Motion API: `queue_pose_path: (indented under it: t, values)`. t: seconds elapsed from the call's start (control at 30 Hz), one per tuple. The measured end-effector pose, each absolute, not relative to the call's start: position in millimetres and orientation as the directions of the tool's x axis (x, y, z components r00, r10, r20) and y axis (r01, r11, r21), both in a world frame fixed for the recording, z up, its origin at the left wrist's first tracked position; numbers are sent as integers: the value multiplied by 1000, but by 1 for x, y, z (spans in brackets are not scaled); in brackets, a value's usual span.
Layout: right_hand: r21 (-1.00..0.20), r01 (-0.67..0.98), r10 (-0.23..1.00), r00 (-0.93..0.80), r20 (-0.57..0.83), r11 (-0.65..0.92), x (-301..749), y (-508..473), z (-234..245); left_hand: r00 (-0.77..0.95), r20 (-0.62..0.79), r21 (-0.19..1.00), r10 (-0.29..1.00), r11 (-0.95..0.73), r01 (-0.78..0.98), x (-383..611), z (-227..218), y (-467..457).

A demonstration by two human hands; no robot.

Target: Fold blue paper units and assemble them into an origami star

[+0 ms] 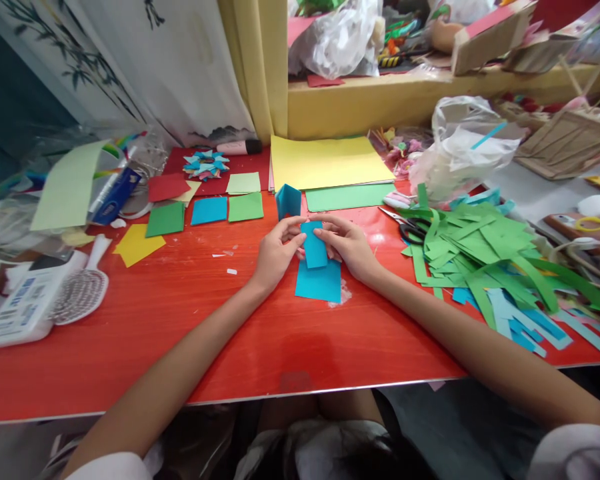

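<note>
White sleeves point(575, 453) show at the bottom corners, bare forearms point(220, 333) extending over a glossy red table point(380, 347) with green paper strips point(480, 243) heaped on its right and a hairbrush point(80, 293) on its left. Behind are a pale curtain point(190, 73) and a yellow ledge point(360, 103) bearing a plastic bag point(345, 40). At the middle, left hand point(275, 253) and right hand point(350, 250) pinch a narrow blue paper point(315, 247) by opposite side edges; its lower end overlaps, in this view, a flat blue sheet point(319, 283), and a folded blue piece point(289, 202) stands just beyond the left hand
</note>
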State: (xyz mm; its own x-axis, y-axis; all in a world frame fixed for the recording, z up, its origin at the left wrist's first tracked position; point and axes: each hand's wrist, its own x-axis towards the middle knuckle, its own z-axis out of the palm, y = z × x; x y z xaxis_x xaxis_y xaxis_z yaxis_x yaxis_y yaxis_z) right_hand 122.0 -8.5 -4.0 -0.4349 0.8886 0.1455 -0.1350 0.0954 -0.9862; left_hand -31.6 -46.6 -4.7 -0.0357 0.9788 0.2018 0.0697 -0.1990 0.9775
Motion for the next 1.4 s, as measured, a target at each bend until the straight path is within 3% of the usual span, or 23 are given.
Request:
queue_pose_path:
  t: [0.4, 0.8, 1.4]
  values:
    - [-984, -101, 886, -429, 179, 150, 122, -9, -5, -60, 183, 983, 981, -180, 43, -30, -3, -47]
    - [-997, -65, 917, -394, 63, 41, 120, -9, -3, -62, 182, 983, 981, -181, 21, -31, -5, -47]
    - [-995, -47, 905, -414, 96, 83, 120, -6, -7, -13, 151, 985, 988, -149, 84, -32, -6, -45]
